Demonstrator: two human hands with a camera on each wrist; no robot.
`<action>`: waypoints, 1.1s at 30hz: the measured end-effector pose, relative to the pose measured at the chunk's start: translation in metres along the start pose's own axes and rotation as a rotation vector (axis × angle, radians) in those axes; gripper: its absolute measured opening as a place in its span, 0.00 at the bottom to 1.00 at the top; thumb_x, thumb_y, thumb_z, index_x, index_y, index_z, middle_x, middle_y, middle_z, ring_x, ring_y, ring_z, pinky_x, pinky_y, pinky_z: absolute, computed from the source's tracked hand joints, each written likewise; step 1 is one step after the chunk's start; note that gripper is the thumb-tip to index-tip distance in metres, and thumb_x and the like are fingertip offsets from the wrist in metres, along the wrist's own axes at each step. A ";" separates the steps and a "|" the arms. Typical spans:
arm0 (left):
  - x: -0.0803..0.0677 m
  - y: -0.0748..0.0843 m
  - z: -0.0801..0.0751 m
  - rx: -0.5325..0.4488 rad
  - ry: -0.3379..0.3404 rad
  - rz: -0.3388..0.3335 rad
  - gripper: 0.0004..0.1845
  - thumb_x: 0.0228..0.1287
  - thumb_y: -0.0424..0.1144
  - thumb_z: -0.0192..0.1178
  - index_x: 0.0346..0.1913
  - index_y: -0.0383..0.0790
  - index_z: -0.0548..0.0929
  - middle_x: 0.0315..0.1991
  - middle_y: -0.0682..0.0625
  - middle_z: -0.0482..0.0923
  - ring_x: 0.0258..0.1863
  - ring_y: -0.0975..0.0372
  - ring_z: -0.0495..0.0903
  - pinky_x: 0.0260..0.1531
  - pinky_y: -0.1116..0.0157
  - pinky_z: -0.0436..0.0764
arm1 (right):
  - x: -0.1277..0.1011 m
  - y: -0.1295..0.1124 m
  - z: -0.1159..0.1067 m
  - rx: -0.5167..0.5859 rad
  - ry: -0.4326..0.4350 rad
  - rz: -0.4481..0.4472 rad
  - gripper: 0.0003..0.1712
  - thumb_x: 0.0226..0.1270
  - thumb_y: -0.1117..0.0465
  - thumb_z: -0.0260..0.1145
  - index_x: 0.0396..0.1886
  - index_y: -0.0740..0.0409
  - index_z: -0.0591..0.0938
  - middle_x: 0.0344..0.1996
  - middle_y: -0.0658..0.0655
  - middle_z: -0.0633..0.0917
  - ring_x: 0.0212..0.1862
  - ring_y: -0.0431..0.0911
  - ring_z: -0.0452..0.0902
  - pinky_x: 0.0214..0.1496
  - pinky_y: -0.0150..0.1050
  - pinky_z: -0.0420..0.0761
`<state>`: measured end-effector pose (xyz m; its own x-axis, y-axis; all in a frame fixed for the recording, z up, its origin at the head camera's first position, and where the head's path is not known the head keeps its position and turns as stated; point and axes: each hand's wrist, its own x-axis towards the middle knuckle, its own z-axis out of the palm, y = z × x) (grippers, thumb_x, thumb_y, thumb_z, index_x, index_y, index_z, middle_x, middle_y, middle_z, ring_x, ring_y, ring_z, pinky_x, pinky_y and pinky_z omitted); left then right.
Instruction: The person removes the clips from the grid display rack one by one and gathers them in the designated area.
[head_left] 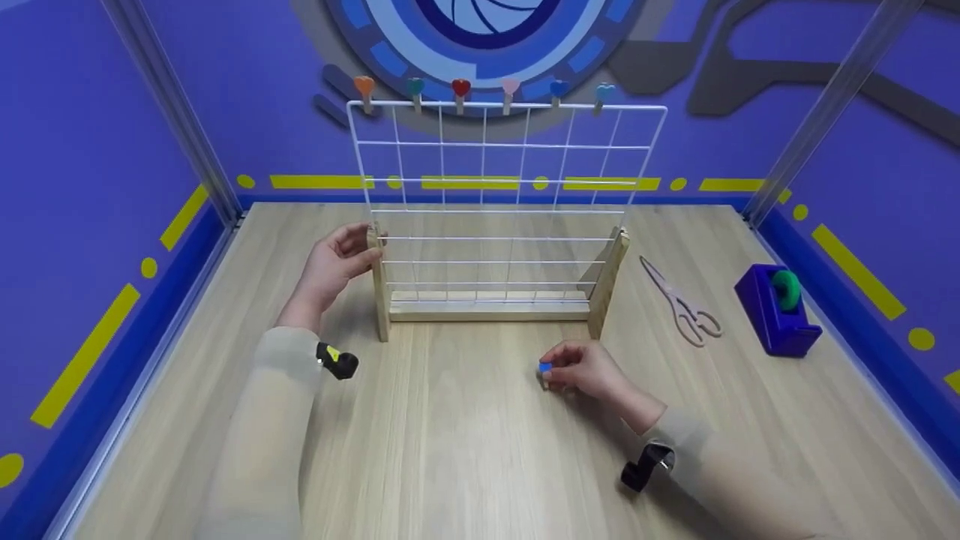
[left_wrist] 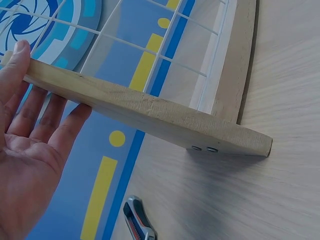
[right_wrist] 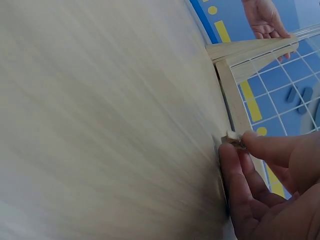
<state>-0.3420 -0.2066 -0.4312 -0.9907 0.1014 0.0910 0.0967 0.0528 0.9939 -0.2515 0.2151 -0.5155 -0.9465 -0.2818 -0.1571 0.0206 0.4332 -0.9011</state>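
Observation:
A white wire grid rack (head_left: 484,181) stands upright in a wooden base with two side posts. My left hand (head_left: 332,262) holds the left wooden post (left_wrist: 145,107) near its top, thumb on one side and fingers on the other. Along the grid's top wire sit several heart-topped clothespins, among them an orange one (head_left: 364,86), a red one (head_left: 460,88) and a light blue one (head_left: 604,93). In front of the base, low over the table, my right hand (head_left: 589,369) pinches a small blue-topped wooden clothespin (head_left: 545,368); its wooden end (right_wrist: 233,138) shows between thumb and fingers.
To the right of the rack lie pale pink scissors (head_left: 679,304). Beyond them stands a blue tape dispenser (head_left: 776,315) with a green roll. A utility knife (left_wrist: 137,220) lies near the left post in the left wrist view. Blue panels enclose the wooden table (head_left: 450,450).

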 end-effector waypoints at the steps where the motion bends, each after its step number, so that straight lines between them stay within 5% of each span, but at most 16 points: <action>1: 0.000 0.000 0.000 0.010 0.003 -0.004 0.29 0.70 0.32 0.66 0.71 0.37 0.72 0.61 0.51 0.83 0.54 0.70 0.82 0.53 0.73 0.85 | 0.000 0.000 0.001 -0.006 0.001 0.006 0.10 0.64 0.68 0.74 0.44 0.65 0.87 0.30 0.52 0.88 0.28 0.39 0.82 0.26 0.31 0.78; 8: 0.001 0.000 -0.001 0.033 0.004 -0.005 0.29 0.71 0.34 0.66 0.71 0.37 0.71 0.69 0.38 0.76 0.55 0.69 0.82 0.53 0.73 0.84 | 0.002 -0.002 0.004 -0.047 0.013 0.012 0.08 0.65 0.71 0.72 0.44 0.65 0.87 0.32 0.56 0.88 0.28 0.40 0.82 0.28 0.30 0.81; 26: 0.002 0.001 0.000 0.016 0.004 0.011 0.29 0.71 0.32 0.65 0.72 0.36 0.70 0.67 0.43 0.79 0.56 0.69 0.82 0.54 0.72 0.84 | 0.001 0.000 -0.001 -0.082 0.016 -0.026 0.17 0.64 0.70 0.73 0.52 0.68 0.84 0.30 0.55 0.84 0.27 0.39 0.79 0.26 0.29 0.79; 33: 0.000 -0.001 0.000 -0.001 -0.002 0.016 0.29 0.71 0.31 0.65 0.72 0.33 0.70 0.69 0.39 0.77 0.53 0.72 0.82 0.51 0.73 0.85 | -0.006 -0.019 -0.012 -0.065 0.062 -0.019 0.20 0.65 0.68 0.72 0.56 0.69 0.82 0.32 0.54 0.83 0.31 0.41 0.79 0.30 0.32 0.81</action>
<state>-0.3421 -0.2064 -0.4321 -0.9889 0.1040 0.1064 0.1121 0.0501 0.9924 -0.2500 0.2189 -0.4927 -0.9647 -0.2377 -0.1134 -0.0162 0.4831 -0.8754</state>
